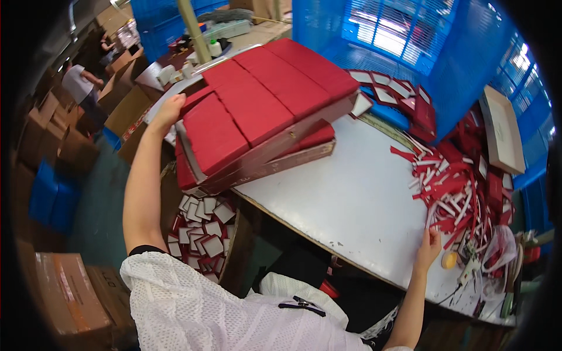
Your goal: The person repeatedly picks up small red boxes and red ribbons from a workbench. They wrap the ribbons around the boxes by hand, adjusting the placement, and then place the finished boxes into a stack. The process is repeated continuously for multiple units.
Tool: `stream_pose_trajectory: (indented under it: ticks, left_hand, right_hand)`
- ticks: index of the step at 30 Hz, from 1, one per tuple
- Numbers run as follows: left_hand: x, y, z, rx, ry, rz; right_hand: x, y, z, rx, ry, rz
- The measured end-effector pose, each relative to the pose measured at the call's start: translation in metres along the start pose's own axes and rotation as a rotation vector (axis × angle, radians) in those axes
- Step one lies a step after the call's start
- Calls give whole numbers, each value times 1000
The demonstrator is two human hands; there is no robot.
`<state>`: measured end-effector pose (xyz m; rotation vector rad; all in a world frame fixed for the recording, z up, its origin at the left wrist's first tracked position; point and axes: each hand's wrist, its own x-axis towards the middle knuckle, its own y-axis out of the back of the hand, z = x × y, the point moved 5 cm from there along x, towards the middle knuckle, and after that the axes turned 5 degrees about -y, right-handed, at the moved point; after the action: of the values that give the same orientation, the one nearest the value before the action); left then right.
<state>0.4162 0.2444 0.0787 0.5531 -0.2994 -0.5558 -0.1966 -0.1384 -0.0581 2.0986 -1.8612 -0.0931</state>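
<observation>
Red-box cartons (278,143): 2 | hands (168,111) (430,248): 2; left at cartons, right beside strips (436,191)

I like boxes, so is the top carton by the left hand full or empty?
It looks full: red boxes sit side by side in the top carton, covering nearly its whole opening. What's beneath is hidden.

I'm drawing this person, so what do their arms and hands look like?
The left hand and right hand wear no gloves, and no watch or bracelet shows. The left sleeve is short, white and textured, with a black edge peeking out. Of the right sleeve, only a white sliver shows.
</observation>
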Motion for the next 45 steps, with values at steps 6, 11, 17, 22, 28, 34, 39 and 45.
stream_pose_trajectory:
  ticks: [6,11,17,22,28,34,39,45]
  left_hand:
    - [7,-2,-5,-5,-117,-5]
    - [-1,4,-11,-9,-9,-143]
    - [30,29,9,288,-42,-154]
    - [-68,-165,210,181,-711,-52]
    - [-235,-412,253,-724,13,-1104]
    - [-251,-452,266,-1059,179,-1029]
    - [-252,-452,273,-820,-125,-968]
    - [-289,-468,267,-663,-181,-1024]
  right_hand:
    - [-12,-10,-4,210,-129,-23]
    - [-23,-12,-13,463,-359,-51]
    - [-35,3,-17,630,-432,-96]
    - [-54,-1,-35,682,-438,-121]
    - [-101,10,-68,736,-467,-247]
    - [-146,58,-48,595,-528,-197]
    - [-155,86,-33,605,-537,-253]
    - [-110,100,-103,-461,293,317]
